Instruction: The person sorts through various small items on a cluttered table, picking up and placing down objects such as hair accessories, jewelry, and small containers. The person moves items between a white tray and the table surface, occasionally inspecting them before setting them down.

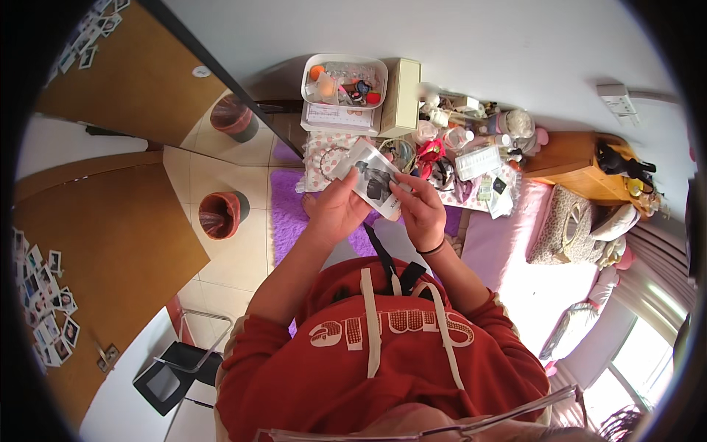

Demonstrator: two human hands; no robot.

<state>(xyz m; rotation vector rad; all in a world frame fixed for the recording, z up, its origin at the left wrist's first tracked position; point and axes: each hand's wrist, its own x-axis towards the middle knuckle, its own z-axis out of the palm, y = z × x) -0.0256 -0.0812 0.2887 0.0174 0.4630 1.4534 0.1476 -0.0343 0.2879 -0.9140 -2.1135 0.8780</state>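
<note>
Between both hands, above the near edge of the dressing table, is a flat white packet or card (375, 182) with a grey picture and some writing. My left hand (343, 205) grips its left side, with the thumb on the front. My right hand (421, 210) pinches its right side near the lower corner. A dark band circles the right wrist. Beneath and behind the packet lies a dotted tablecloth (318, 149) with a beaded loop (331, 161) on it.
A white bin of small items (344, 105) stands at the back beside a cream box (401, 98). Bottles, a clear plastic case (477, 163) and cosmetics crowd the table's right. A waste bin (221, 215) stands left on the tiles; a bed (497, 243) is at right.
</note>
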